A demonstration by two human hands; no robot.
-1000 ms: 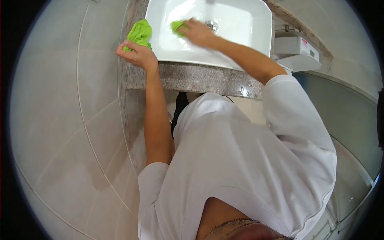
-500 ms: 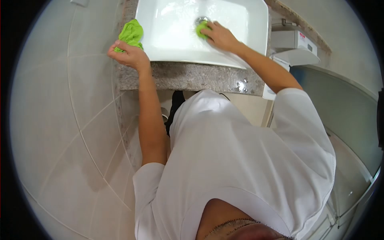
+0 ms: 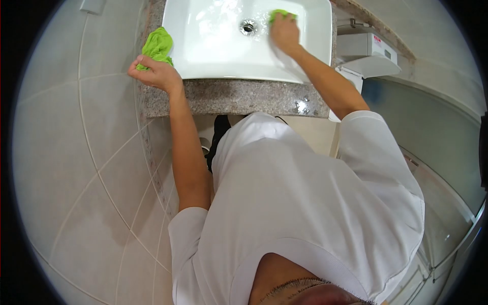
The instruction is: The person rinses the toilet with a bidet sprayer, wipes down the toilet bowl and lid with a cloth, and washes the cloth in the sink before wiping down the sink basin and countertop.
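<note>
My left hand [image 3: 156, 74] is closed on a crumpled green cloth [image 3: 158, 44], beside the left edge of the white sink [image 3: 218, 56]. Inside the basin, right of the metal drain [image 3: 248, 27], my right hand [image 3: 285, 34] presses a green sponge or cloth [image 3: 280, 14] to the wet surface. Its fingers are partly blurred, and they hide part of the green piece. Water glistens around the drain.
The sink rests on a speckled stone counter [image 3: 239, 96] with a wet patch near its front right. To the right is a white box [image 3: 358, 44] above a rounded white lid [image 3: 373, 67]. A tiled wall [image 3: 61, 142] rises on the left.
My right hand has moved with its green piece from beside the drain toward the right and back of the basin, uncovering the drain. My left hand still holds the green cloth, and the view has shifted slightly.
</note>
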